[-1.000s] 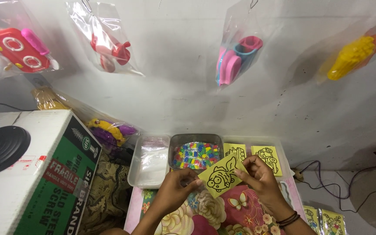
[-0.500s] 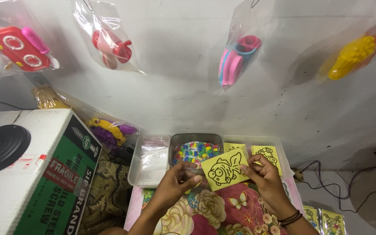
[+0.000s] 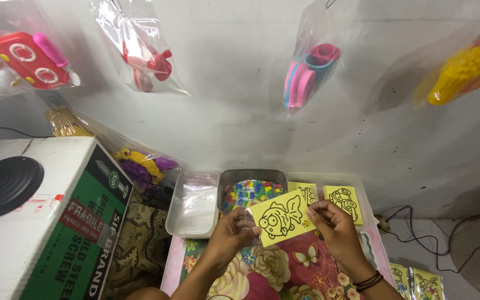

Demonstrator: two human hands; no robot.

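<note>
My left hand [image 3: 230,232] pinching the near-left edge of the yellow fish card [image 3: 282,216], card held between both hands (just near the tray of coloured beads [image 3: 249,191]), my right hand [image 3: 333,223] gripping its right edge, fingers closed

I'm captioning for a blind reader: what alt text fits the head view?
Two bare hands, left hand and right hand, hold up a yellow card with a black fish drawing above a floral cloth, near a metal tray of colourful beads.

Yellow fish card [image 3: 282,218] now upright, raised
</note>
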